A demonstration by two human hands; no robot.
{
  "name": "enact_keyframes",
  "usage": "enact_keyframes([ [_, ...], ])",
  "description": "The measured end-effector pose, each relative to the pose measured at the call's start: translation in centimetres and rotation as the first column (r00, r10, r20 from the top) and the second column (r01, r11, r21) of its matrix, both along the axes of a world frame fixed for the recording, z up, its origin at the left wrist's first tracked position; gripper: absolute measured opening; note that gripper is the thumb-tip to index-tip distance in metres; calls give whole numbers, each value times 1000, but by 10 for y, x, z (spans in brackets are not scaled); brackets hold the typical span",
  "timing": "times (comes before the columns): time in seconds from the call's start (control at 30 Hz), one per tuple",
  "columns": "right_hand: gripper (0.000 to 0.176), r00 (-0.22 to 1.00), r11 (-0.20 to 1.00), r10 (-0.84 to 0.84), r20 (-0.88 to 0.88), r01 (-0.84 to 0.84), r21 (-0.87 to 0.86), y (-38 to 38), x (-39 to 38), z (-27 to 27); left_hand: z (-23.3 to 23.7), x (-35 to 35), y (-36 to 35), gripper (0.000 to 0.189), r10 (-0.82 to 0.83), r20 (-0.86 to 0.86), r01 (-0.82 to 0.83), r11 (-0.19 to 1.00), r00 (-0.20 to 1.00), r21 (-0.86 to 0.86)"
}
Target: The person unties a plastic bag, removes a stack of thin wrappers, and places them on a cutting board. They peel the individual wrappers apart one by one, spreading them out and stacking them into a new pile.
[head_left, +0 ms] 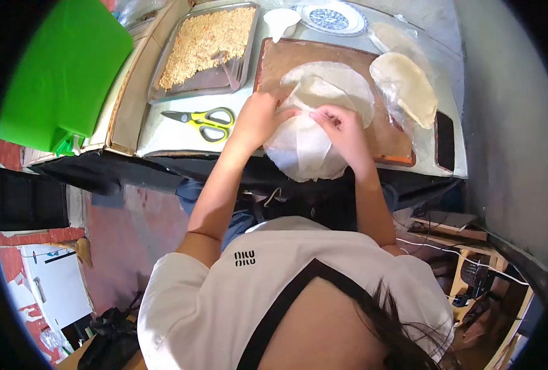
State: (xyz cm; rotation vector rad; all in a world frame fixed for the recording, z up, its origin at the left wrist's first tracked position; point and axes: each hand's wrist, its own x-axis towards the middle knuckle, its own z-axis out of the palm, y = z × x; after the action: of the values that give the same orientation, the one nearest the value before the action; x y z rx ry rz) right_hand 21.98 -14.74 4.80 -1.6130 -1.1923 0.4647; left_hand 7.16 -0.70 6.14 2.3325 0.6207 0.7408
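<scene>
Translucent white wrapper sheet (302, 151) sits right between both hands at the near edge of the brown board (274, 58), left hand (257, 118) and right hand (343, 128) both pinching its far edge, equally close tbh.

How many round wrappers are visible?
4 wrappers: one between left hand and right hand, one flat on the board, one at its right edge, one beside the plate; stacked ones may be hidden.

Head cam, steep down/fwd onto table (169, 137), close.
</scene>
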Motion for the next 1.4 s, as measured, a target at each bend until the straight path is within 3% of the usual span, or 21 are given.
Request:
enact_keyframes([
  [0.13,20,998,997,-11,58,15,-73,-7,10,-6,6,6,9,22,-52,-137,59,997,989,48],
  [0.2,21,995,992,-50,90,39,123,-4,1,-5,9,7,4,22,-52,-127,63,994,991,85],
  [0.27,23,986,979,-71,149,40,201,1,-5,1,13,12,-8,25,-73,-120,93,981,990,171],
  [0.33,25,970,986,-69,232,31,164,4,-8,8,21,15,-19,28,-84,-160,121,964,984,238],
  [0.37,22,969,996,-73,236,57,74,5,-8,10,14,17,-20,24,-89,-100,114,952,991,283],
  [0.47,17,984,991,-133,117,129,46,3,-5,14,11,13,-9,28,-78,-4,76,943,997,324],
  [0.5,15,988,982,-149,41,143,121,3,0,10,15,9,-6,30,-66,89,39,959,994,280],
  [0.57,11,980,946,-164,-112,188,265,3,11,0,18,0,-5,28,48,9,-49,994,999,100],
  [0.6,10,983,953,-167,-76,181,242,4,12,0,19,-2,-5,27,97,-37,-97,995,995,13],
  [0.63,10,984,961,-171,-40,176,216,3,12,0,10,-1,-5,28,81,42,-81,997,996,-9],
  [0.73,11,992,985,-122,-7,122,124,2,8,1,12,3,-12,30,92,-79,-92,996,993,14],
  [0.83,11,995,995,-73,61,69,76,5,3,5,3,15,-13,27,20,206,-30,998,978,49],
  [0.93,13,978,990,-130,166,119,71,9,1,2,6,19,-12,24,-47,20,46,998,999,34],
  [1.07,16,930,963,-247,271,204,178,15,-9,3,8,28,-25,18,16,20,-19,991,1000,129],
  [1.17,18,970,987,-162,182,156,48,15,-11,9,10,28,-31,20,86,97,-93,993,992,69],
  [1.4,26,985,975,-150,-88,162,151,8,10,-5,-3,9,-25,24,236,237,-208,968,942,-137],
])
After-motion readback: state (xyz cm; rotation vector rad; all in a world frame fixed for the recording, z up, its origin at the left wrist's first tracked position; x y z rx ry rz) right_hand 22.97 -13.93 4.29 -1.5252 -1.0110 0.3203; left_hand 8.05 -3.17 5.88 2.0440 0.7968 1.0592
